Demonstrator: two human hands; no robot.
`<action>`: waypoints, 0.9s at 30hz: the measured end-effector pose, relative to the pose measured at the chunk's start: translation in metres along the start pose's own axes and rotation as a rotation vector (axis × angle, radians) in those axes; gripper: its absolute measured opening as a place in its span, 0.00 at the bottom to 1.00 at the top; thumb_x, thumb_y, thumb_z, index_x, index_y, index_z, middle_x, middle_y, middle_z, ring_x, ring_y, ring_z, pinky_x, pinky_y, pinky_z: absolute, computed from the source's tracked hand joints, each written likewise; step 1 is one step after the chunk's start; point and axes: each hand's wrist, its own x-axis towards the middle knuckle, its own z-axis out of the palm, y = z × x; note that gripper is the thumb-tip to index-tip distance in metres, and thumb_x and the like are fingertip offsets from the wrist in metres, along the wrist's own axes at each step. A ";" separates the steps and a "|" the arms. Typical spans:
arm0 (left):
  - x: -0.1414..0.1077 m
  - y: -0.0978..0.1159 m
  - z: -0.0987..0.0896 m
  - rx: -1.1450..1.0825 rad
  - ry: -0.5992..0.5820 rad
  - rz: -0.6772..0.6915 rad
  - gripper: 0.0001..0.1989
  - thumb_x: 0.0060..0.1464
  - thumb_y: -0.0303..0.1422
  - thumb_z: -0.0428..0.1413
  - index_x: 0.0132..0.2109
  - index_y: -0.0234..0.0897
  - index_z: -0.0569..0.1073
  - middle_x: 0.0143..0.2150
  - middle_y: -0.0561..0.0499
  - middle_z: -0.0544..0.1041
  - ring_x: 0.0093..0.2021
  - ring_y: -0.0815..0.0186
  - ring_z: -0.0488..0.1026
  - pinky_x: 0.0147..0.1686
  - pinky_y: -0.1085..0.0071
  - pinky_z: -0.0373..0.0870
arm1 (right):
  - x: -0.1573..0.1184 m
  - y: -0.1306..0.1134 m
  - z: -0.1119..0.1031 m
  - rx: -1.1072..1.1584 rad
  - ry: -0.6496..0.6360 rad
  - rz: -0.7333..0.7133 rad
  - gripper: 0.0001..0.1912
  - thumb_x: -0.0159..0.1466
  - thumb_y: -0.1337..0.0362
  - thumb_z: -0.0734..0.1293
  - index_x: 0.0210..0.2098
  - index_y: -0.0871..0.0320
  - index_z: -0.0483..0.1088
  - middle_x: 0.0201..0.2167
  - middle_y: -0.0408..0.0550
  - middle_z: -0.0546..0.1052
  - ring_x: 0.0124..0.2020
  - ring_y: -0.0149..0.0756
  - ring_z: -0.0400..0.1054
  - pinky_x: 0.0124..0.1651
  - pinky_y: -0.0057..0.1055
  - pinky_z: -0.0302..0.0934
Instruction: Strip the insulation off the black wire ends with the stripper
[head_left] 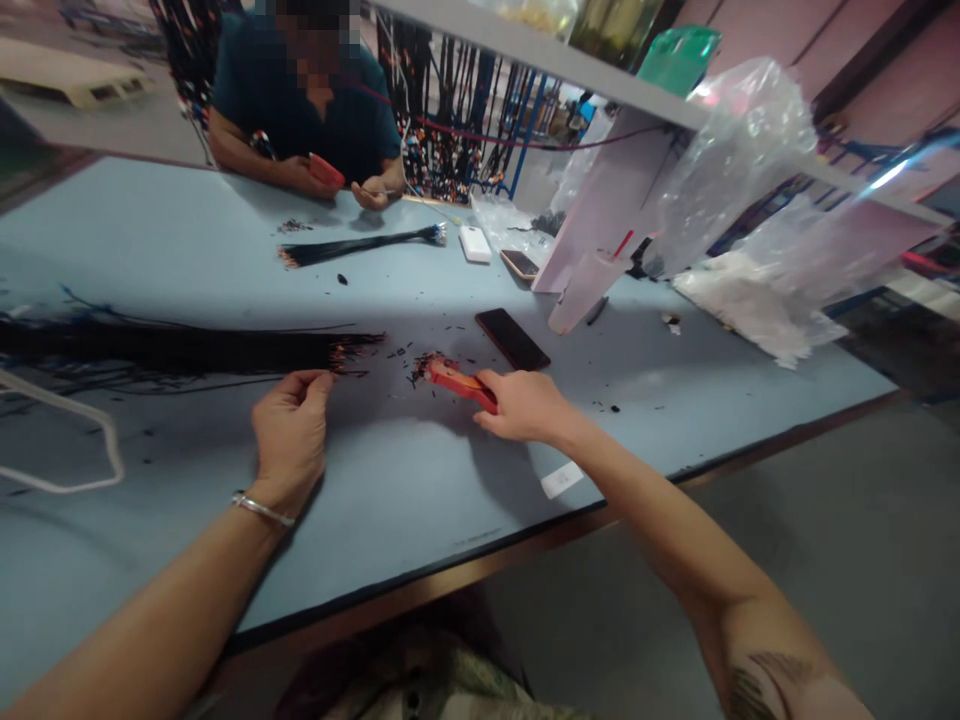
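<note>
A long bundle of black wires (225, 350) lies along the left of the table, its copper-coloured ends pointing right. At those ends my left hand (291, 420) is closed in a pinch on what looks like a single black wire; the fingers hide most of the grip. My right hand (525, 405) is wrapped round a red wire stripper (463, 385), held apart from the bundle. The stripper's jaws are over a small pile of short black offcuts (420, 372), and whether they are parted is too small to tell.
Behind my right hand lies a black phone (514, 338). A cup with a red straw (589, 290) leans by the shelf upright. Across the table, a person (307, 110) holds a red tool near a smaller wire bundle (360, 245). A white bent frame (112, 450) is at left.
</note>
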 end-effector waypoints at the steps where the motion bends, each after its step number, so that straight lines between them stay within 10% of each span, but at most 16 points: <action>1: 0.000 0.001 0.000 -0.018 0.009 -0.007 0.09 0.46 0.34 0.57 0.33 0.33 0.76 0.25 0.55 0.71 0.26 0.71 0.62 0.29 0.74 0.60 | -0.007 -0.001 0.001 -0.040 0.013 -0.016 0.23 0.60 0.52 0.64 0.52 0.56 0.66 0.36 0.54 0.77 0.34 0.46 0.72 0.34 0.34 0.55; 9: -0.001 0.002 0.002 -0.046 0.031 -0.016 0.07 0.46 0.32 0.59 0.32 0.32 0.76 0.26 0.55 0.73 0.28 0.70 0.64 0.30 0.74 0.60 | -0.054 -0.007 0.017 -0.235 0.035 0.111 0.29 0.60 0.52 0.67 0.59 0.51 0.61 0.42 0.61 0.74 0.40 0.54 0.70 0.41 0.43 0.54; 20: -0.002 0.004 0.001 -0.026 0.033 -0.008 0.07 0.45 0.33 0.59 0.31 0.33 0.76 0.26 0.55 0.73 0.29 0.69 0.64 0.30 0.74 0.60 | -0.004 -0.036 0.013 -0.170 0.172 0.129 0.20 0.60 0.55 0.65 0.48 0.59 0.67 0.39 0.62 0.75 0.40 0.52 0.69 0.42 0.43 0.52; 27: -0.001 0.000 0.001 -0.056 0.020 -0.018 0.08 0.46 0.34 0.60 0.32 0.33 0.77 0.26 0.55 0.72 0.27 0.71 0.63 0.30 0.74 0.59 | -0.026 -0.048 0.019 -0.101 0.123 -0.152 0.20 0.60 0.54 0.66 0.50 0.53 0.68 0.36 0.55 0.76 0.38 0.47 0.68 0.41 0.39 0.51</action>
